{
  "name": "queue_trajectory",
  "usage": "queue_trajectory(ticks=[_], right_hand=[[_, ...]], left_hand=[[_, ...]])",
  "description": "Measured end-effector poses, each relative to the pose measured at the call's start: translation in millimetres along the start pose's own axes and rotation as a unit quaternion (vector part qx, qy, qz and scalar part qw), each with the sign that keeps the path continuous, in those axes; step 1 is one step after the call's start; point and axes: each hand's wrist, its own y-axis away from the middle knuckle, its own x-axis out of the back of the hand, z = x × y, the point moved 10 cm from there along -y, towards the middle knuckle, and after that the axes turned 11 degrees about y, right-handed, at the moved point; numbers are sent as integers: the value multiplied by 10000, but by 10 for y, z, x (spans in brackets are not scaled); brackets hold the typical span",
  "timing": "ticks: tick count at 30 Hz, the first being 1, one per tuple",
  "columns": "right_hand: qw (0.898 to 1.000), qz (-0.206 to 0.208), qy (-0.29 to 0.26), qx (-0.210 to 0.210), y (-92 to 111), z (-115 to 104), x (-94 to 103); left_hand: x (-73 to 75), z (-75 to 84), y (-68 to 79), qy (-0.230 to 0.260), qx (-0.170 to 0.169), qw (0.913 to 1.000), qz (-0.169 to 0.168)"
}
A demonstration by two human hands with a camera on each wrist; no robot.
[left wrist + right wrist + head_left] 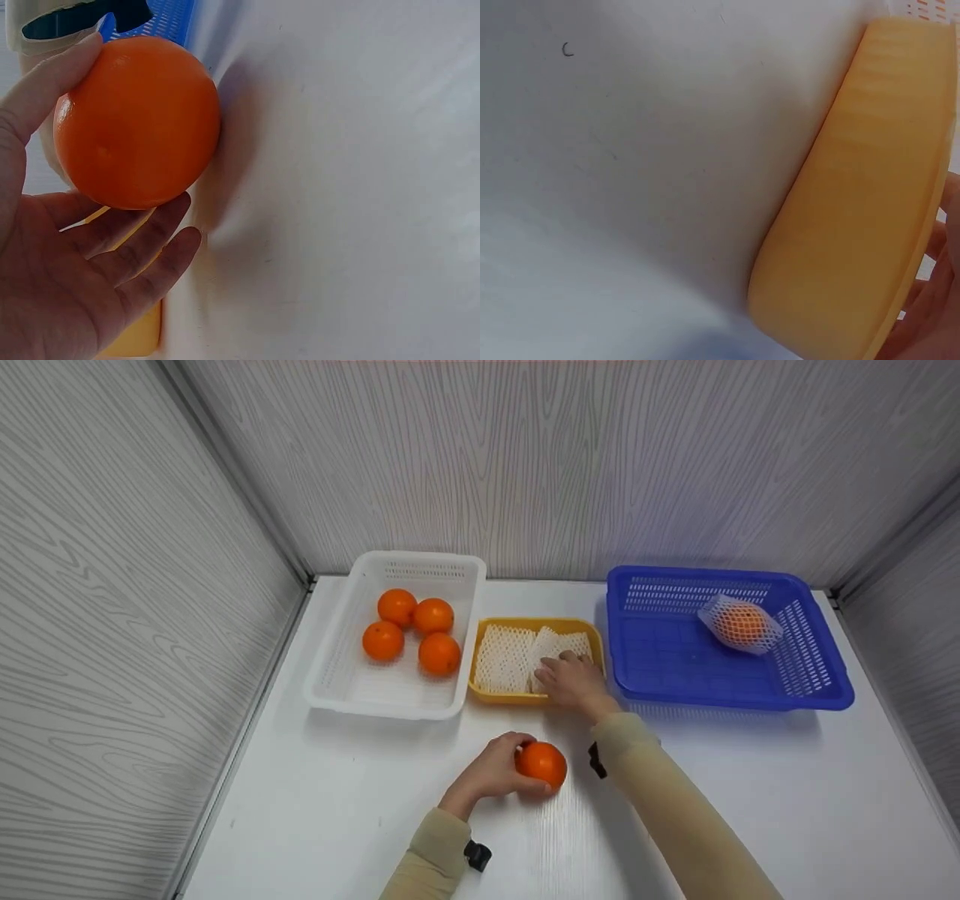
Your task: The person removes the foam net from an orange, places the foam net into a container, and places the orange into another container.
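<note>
My left hand (501, 769) holds an orange (543, 766) low over the white table, in front of the yellow basket. In the left wrist view the thumb lies on one side of the orange (139, 124) and bent fingers on the other. My right hand (576, 682) reaches over the front rim of the yellow basket (510, 699), its fingertips on a slanted white foam net sleeve (546, 643). More foam net sleeves (504, 660) lie flat beside it. In the right wrist view the basket's wall (840, 202) hides most of the fingers, so a pinch cannot be made out.
A white basket (337, 706) with several bare oranges (439, 653) stands at the left. At the right, a blue basket (675, 675) contains one orange inside a foam net (742, 625). Wood-grain panels (525, 472) wall in the table (337, 795) behind and at the sides.
</note>
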Motion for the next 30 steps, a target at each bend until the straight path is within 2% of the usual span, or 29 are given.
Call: queue_trajectory(ticks=[4, 9, 13, 18, 23, 26, 30], right_hand=[[9968, 445, -661, -96, 50, 36, 142], [9852, 1027, -1364, -134, 123, 58, 362], [9756, 1273, -1787, -38, 177, 52, 468], [9690, 1230, -2141, 87, 241, 16, 509], [9653, 1048, -2388, 131, 303, -40, 521], [9616, 1106, -2499, 236, 340, -82, 553], [9553, 1210, -2666, 409, 376, -140, 599]], left_hand=[[0, 19, 13, -31, 7, 10000, 26], [34, 53, 35, -47, 17, 9999, 120], [85, 89, 51, 11, 49, 9998, 214], [202, 224, 88, 51, -141, 9990, 411], [364, 441, 131, 6, -598, 9963, 623], [475, 567, 155, 51, -862, 9935, 742], [649, 659, 205, 51, -843, 9911, 1032]])
